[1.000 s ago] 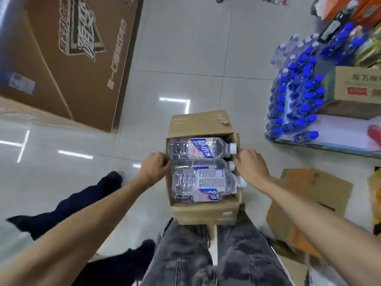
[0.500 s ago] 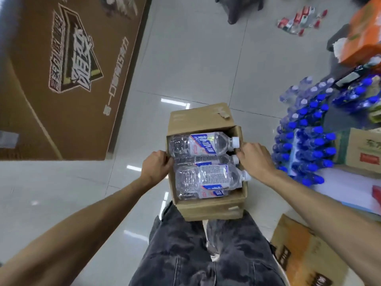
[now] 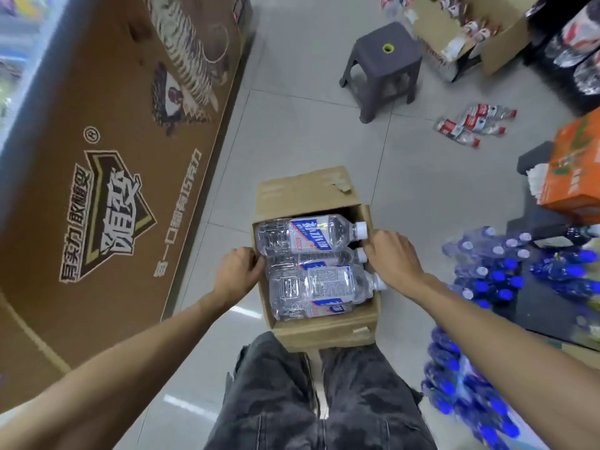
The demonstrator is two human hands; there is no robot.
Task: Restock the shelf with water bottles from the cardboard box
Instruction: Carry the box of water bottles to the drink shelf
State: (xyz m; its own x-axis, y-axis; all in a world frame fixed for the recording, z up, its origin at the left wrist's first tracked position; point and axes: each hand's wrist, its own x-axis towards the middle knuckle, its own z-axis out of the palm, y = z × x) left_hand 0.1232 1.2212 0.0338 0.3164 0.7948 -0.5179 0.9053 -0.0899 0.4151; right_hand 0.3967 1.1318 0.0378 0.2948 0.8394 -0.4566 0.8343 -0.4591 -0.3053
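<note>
The open cardboard box [image 3: 324,329], filled with lying clear water bottles [image 3: 311,237], is gripped at its sides by the left hand [image 3: 238,274] and right hand [image 3: 394,259], fingers clenched.

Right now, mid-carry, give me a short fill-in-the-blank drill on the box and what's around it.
1. The bottles in the cardboard box lie on their sides with ____ caps.
2. The left hand and the right hand each grip a ____ of the box.
3. The loose bottles on the floor carry ____ labels.
4. The grey ____ stands on the floor beyond the box.

Missing words: white; side; red; stool
</note>
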